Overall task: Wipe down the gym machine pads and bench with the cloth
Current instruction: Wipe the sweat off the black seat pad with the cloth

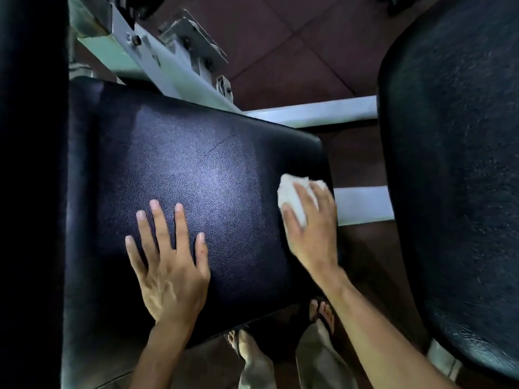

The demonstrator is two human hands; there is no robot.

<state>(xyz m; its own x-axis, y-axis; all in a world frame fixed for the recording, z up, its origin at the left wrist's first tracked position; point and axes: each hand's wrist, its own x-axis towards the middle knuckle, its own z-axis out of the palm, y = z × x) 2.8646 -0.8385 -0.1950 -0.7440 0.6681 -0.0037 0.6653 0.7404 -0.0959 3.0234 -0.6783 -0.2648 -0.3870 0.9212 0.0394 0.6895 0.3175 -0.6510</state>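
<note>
Standing close to the bench (196, 169), the person shows two feet in sandals (323, 313) at the bottom. Left hand (171, 265) lies flat on the black pad, fingers straight and spread. Right hand (311, 228) holds the white cloth (292, 192) with curled fingers, at the right edge of the pad. The pad's long axis runs from the lower left toward the upper right. Farther up is the pale metal frame (168, 68), and at the right a second dark pad (455, 164).

Left hand (168, 265): flat, fingers spread and straight, palm down.
Right hand (311, 228): fingers curled, gripping; forearm reaching forward.
</note>
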